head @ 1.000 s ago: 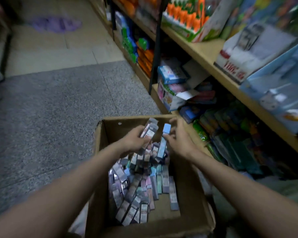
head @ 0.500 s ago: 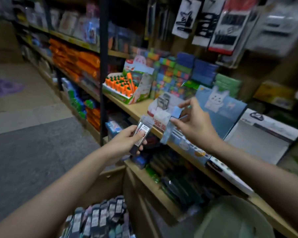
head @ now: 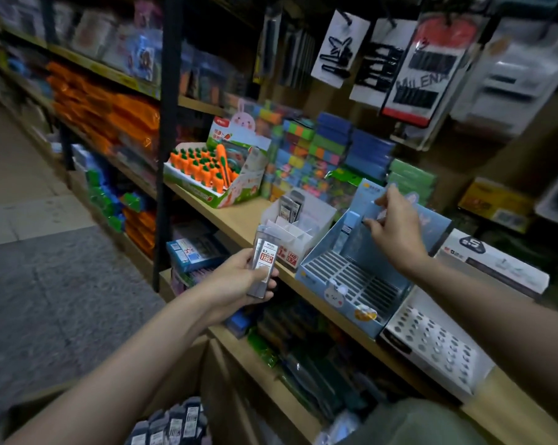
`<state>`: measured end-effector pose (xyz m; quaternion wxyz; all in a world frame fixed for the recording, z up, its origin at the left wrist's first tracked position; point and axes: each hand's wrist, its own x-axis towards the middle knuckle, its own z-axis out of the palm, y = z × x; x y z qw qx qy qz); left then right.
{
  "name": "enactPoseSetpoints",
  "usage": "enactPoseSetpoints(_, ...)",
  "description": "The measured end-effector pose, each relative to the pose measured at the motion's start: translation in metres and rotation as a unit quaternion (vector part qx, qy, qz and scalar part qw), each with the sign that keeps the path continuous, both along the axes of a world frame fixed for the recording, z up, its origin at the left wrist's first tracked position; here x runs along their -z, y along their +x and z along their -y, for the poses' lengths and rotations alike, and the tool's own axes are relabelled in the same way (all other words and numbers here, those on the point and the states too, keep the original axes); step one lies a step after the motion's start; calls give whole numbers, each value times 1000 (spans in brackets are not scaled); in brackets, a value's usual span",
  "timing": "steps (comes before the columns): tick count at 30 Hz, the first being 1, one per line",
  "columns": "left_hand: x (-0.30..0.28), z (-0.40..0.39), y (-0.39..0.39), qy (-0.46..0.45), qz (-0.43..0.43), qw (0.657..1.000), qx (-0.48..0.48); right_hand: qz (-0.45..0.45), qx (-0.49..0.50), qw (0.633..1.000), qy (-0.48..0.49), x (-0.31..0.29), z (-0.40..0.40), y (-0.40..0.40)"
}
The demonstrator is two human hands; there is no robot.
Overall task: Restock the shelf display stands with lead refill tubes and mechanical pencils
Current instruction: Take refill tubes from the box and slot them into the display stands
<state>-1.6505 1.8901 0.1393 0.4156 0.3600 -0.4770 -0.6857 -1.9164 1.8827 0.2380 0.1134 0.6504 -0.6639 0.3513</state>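
Flat clear-plastic lead refill tubes (head: 262,263) — left hand (head: 239,281) grip.

A carrot-shaped eraser display box (head: 211,175) sits on the wooden shelf (head: 239,220), its bunny-printed back card upright. Just beside it, behind, stand stacks of multicoloured sticky-note blocks (head: 303,149) and blue packs (head: 367,152). Cards of black hair clips (head: 390,62) hang above. Orange packets (head: 110,117) fill the further shelving by the grey speckled floor (head: 46,284).
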Motion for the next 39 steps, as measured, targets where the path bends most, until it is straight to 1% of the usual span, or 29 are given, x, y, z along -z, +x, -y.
enactPoseSetpoints(8, 0, 1, -9, -13, -22, 1000, 4, -5, 27, 1000, 2, 17, 3, 6)
enactPoseSetpoints(16, 2, -4, -8, -13, -18, 1000, 9, 13, 40, 998, 36, 19, 3, 7)
enactPoseSetpoints(21, 2, -5, -7, -16, -14, 1000, 1, 25, 45, 998, 33, 24, -2, 7)
enactPoseSetpoints(27, -2, -7, -8, -26, -23, 999, 14, -10, 67, 995, 71, 26, -10, 10)
enactPoseSetpoints(28, -2, -8, -7, -30, -28, 999, 19, -4, 63, 995, 74, 24, -11, 11)
enactPoseSetpoints(29, -3, -9, -7, -32, -35, 999, 24, 15, 47, 996, 68, 22, -13, 15)
enactPoseSetpoints(31, -5, -10, -6, -34, -53, 998, 31, 74, -24, 996, 42, 18, -17, 31)
enactPoseSetpoints(32, -6, -10, -6, -35, -60, 997, 33, 97, -69, 992, 45, 16, -18, 43)
enactPoseSetpoints(33, -7, -11, -5, -36, -66, 997, 36, 104, -111, 986, 68, 15, -18, 56)
enactPoseSetpoints(36, -9, -11, -3, -37, -76, 996, 42, 71, -208, 962, 163, 13, -15, 90)
enactPoseSetpoints(38, -10, -10, 0, -34, -73, 996, 48, 51, -243, 954, 171, 13, -12, 104)
enactPoseSetpoints(39, -10, -9, 2, -35, -65, 996, 53, 55, -250, 951, 174, 12, -10, 108)
